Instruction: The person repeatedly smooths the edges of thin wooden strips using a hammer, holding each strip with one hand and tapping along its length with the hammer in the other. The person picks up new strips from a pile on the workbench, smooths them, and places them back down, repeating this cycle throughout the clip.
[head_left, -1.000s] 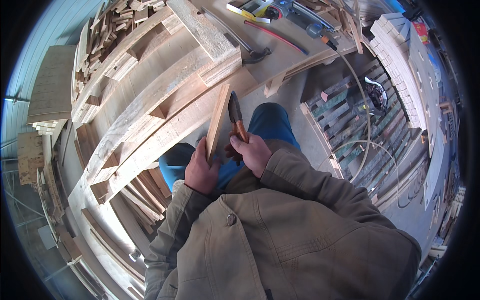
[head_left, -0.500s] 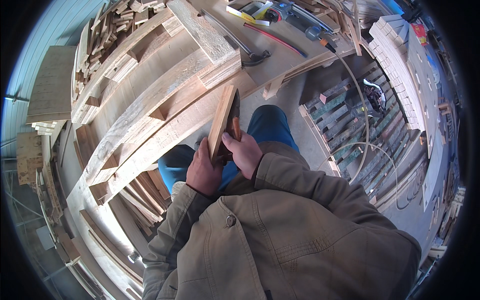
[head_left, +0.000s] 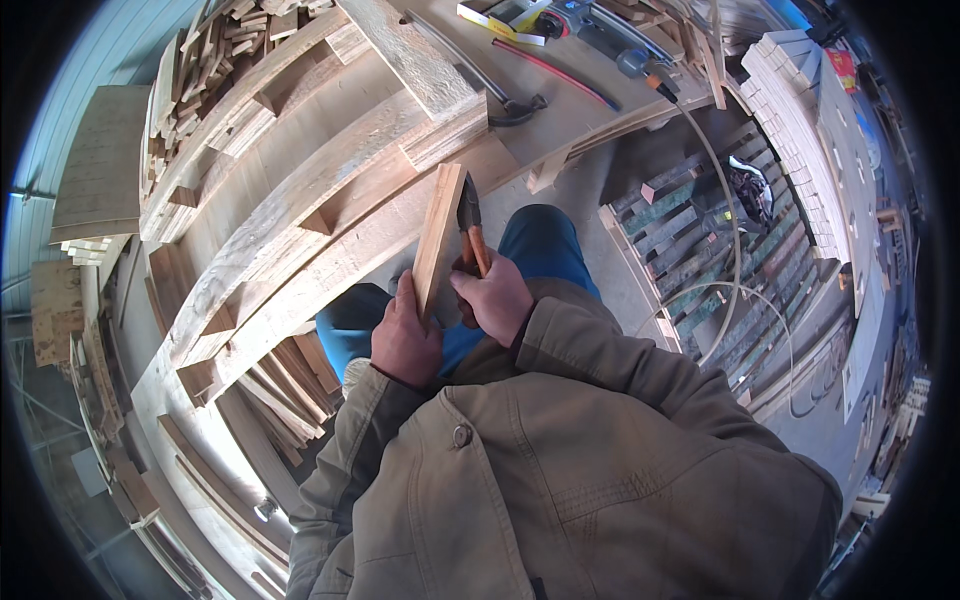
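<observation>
My left hand (head_left: 407, 335) is closed round the lower end of a short wooden board (head_left: 438, 240), tilted up in front of my knees. A pair of pliers (head_left: 474, 236) with brown-orange handles and a dark head is gripped in my right hand (head_left: 497, 298). Its head lies close along the board's right side near the top; whether the jaws bite on anything I cannot tell. Both hands are over my lap, the right beside the left.
Left of me runs a large wooden frame (head_left: 290, 225) with crosspieces. On the bench ahead lie a hammer (head_left: 515, 108), a red and blue tube (head_left: 560, 75) and a power tool (head_left: 600, 40). A slatted pallet (head_left: 690, 250) with a hose (head_left: 735, 260) across it is on the right.
The board and pliers have turned a little, so more of the pliers' head and handles shows. My right hand has shifted slightly right, away from the board.
</observation>
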